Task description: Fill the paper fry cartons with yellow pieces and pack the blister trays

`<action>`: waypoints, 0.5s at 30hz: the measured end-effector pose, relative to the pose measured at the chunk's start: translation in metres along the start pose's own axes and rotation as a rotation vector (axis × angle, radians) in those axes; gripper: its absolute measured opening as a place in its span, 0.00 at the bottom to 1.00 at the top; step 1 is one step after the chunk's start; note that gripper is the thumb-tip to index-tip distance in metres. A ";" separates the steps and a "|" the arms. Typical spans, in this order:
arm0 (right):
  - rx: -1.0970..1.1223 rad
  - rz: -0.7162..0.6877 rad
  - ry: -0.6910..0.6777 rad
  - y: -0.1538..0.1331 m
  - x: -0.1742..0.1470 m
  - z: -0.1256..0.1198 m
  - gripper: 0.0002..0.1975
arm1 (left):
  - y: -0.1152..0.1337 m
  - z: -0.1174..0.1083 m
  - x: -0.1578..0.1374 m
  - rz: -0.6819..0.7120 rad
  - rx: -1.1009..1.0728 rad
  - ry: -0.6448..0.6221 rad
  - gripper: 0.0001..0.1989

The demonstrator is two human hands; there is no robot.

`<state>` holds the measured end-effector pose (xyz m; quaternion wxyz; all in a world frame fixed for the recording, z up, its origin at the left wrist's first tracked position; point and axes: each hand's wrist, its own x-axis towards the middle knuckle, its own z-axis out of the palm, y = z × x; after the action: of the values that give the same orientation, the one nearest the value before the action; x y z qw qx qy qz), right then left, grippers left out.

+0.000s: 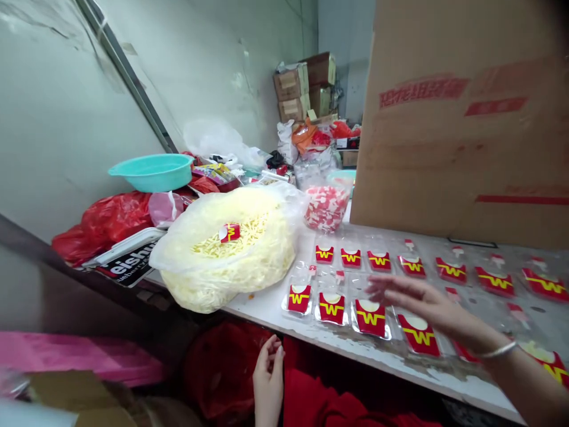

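Right of the bag of yellow sticks (178, 246), clear packs (303, 275) are lying in two rows, already carrying red sleeves (372, 323); those nearest the bag are showing no sticks, so much is apparently remaining. A loose sleeve (231, 232) is lying inside the bag. To its right, the right hand (422, 302), fingers apart, is hovering over packs; the left hand (269, 366), fingers curling together, nothing visibly held, is hanging before the bag, off the worktop's (249, 303) edge. A cardboard panel (444, 154) is bounding the bag's far right; room is opening above the packs.
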<state>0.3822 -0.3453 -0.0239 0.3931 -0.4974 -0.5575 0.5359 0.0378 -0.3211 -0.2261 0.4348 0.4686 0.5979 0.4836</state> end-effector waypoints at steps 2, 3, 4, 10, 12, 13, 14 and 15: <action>-0.059 -0.077 0.124 -0.026 0.022 -0.031 0.22 | 0.005 0.005 0.012 0.001 0.027 0.007 0.30; -0.089 -0.136 0.206 -0.039 0.037 -0.045 0.21 | 0.009 0.008 0.020 0.020 0.053 0.013 0.30; -0.105 -0.198 0.266 -0.053 0.055 -0.058 0.21 | 0.013 0.010 0.029 0.051 0.087 0.026 0.29; -0.215 -0.408 0.503 -0.110 0.215 -0.125 0.11 | 0.025 0.023 0.090 0.249 0.257 0.144 0.24; -0.349 -0.371 0.580 -0.119 0.275 -0.144 0.10 | 0.019 0.025 0.104 0.235 0.233 0.219 0.24; -0.451 -0.340 0.600 -0.122 0.303 -0.152 0.11 | 0.015 0.026 0.109 0.215 0.216 0.265 0.25; -0.564 -0.302 0.610 -0.123 0.330 -0.159 0.12 | 0.011 0.026 0.112 0.188 0.203 0.307 0.27; -0.668 -0.271 0.607 -0.124 0.353 -0.165 0.13 | 0.006 0.027 0.115 0.160 0.196 0.345 0.28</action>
<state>0.4570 0.0423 0.0845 0.4230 -0.6539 -0.6191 0.1012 0.0440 -0.2031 -0.2318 0.2386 0.4650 0.6685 0.5291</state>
